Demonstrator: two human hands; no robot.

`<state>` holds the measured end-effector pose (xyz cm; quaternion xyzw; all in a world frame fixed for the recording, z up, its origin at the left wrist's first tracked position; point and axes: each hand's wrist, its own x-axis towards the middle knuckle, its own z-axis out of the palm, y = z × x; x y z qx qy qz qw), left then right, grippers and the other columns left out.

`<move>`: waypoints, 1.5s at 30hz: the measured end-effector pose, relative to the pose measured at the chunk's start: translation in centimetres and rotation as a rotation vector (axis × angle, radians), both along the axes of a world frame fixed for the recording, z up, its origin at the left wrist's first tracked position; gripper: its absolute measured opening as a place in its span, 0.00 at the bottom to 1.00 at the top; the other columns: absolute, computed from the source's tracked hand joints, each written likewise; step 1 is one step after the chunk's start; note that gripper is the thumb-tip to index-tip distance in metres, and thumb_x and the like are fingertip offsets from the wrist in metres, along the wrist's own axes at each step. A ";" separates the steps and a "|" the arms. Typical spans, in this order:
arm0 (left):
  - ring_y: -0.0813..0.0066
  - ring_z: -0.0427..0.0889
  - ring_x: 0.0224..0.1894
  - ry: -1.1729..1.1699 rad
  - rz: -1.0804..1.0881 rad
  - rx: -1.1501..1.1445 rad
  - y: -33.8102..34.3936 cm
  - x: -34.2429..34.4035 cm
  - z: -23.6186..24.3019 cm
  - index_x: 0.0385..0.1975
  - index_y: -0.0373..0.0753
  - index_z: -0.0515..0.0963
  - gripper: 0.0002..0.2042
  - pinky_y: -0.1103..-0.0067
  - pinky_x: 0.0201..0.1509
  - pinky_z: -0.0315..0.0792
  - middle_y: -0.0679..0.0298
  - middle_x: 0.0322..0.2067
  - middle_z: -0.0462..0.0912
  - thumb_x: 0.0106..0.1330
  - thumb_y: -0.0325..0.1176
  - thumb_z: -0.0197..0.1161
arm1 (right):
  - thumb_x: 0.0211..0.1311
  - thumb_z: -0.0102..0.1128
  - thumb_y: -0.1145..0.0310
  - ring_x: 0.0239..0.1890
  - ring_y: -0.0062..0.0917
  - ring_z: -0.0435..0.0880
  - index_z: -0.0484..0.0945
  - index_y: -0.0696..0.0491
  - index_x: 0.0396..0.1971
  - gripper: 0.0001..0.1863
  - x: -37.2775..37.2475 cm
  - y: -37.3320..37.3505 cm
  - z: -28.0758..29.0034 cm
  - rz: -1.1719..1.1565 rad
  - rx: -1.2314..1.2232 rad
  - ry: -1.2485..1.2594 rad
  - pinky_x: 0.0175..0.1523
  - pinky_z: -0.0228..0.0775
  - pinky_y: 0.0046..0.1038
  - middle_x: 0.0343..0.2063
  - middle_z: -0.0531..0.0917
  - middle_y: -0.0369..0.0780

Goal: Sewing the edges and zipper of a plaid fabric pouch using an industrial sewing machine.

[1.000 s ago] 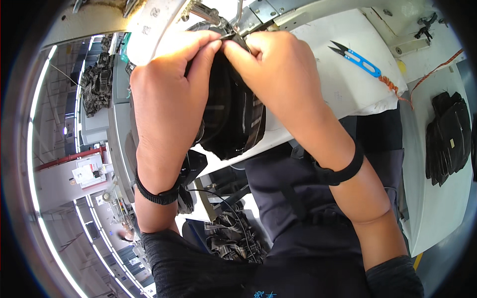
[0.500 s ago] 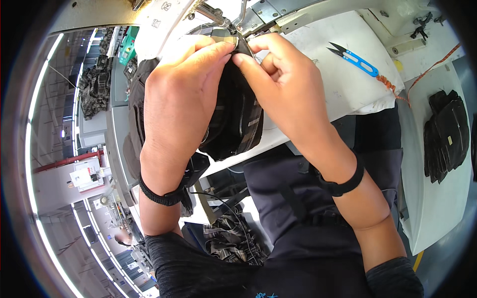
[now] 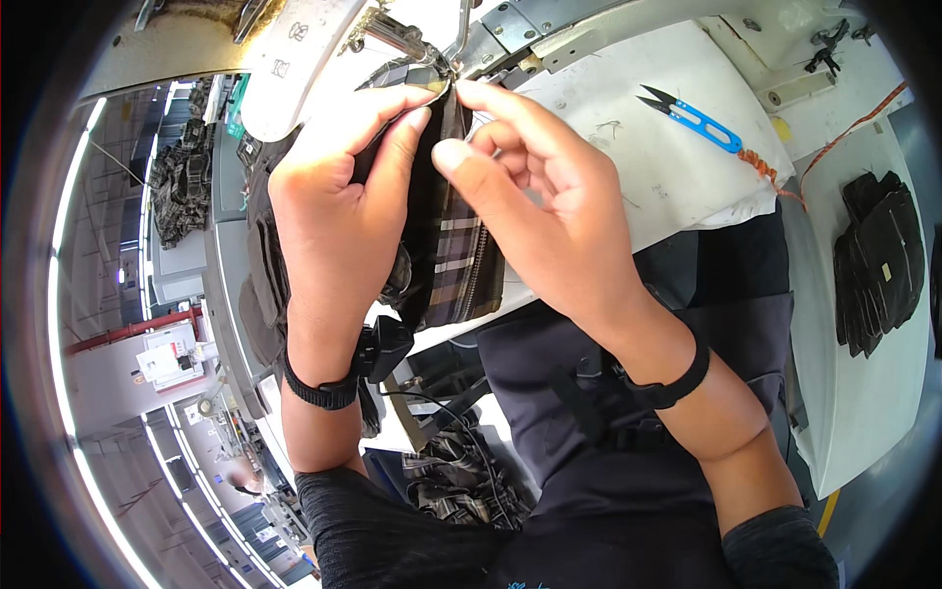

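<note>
My left hand point(image 3: 339, 211) and my right hand point(image 3: 535, 211) both pinch the top edge of a dark plaid fabric piece point(image 3: 453, 260) with a zipper along its side. They hold it right under the needle area of a sewing machine point(image 3: 432, 44). The fabric hangs down between my palms over the white table point(image 3: 638, 167). Both wrists wear black bands.
Blue thread snips point(image 3: 695, 116) lie on the table to the right. A stack of dark cut pieces point(image 3: 878, 260) sits on a white side surface at far right. More dark fabric is bundled below the table point(image 3: 451, 481). A factory hall shows at left.
Both hands have shifted slightly lower and apart at the fingertips, and the plaid fabric with its zipper edge now shows more between them.
</note>
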<state>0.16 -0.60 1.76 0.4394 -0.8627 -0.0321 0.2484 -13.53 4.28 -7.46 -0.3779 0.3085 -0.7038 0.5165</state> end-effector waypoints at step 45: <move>0.54 0.86 0.33 0.021 0.226 -0.201 3.3 -5.3 -2.0 0.44 0.33 0.86 0.07 0.67 0.38 0.79 0.54 0.33 0.85 0.69 0.24 0.66 | 0.75 0.62 0.75 0.36 0.07 0.79 0.85 0.63 0.52 0.12 -1.8 -1.5 -0.9 0.050 0.096 -0.031 0.41 0.74 0.16 0.34 0.90 0.34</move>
